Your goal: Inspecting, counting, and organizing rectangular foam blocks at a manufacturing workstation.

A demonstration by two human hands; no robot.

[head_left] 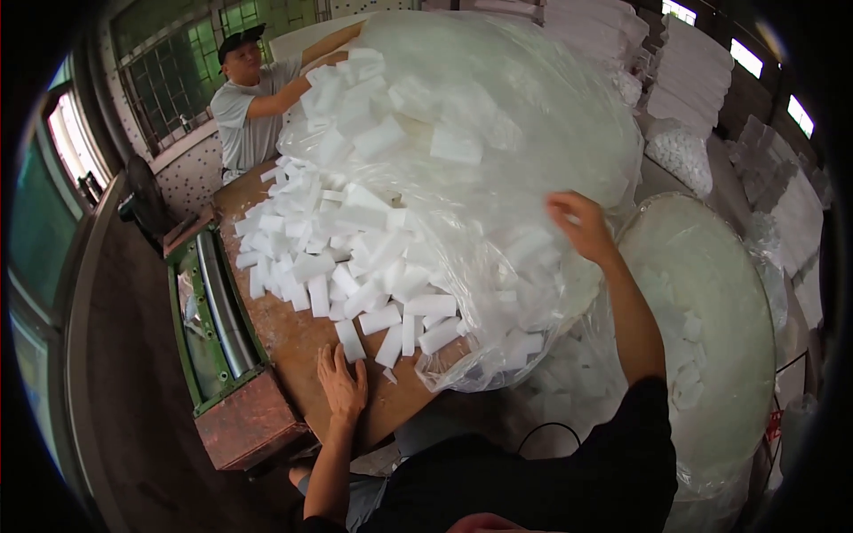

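Note:
My left hand (343,384) lies spread on the brown tabletop (293,346), its fingertips beside a white foam block (350,340). A heap of similar white foam blocks (355,249) spills from the mouth of a large clear plastic bag (551,98). My right hand (582,226) is raised over the bag's right side. Its fingers are slightly bent and apart, a little blurred, with nothing visible in them. Whether it touches the plastic film, I cannot tell. More blocks show through the bag's near edge.
Across the table a person (253,102) in a grey shirt reaches to the bag and its blocks. A green-framed metal roller (222,302) runs along the table's left edge. Another large clear bag (720,311) with foam pieces stands at right. White stacks (689,75) rise behind.

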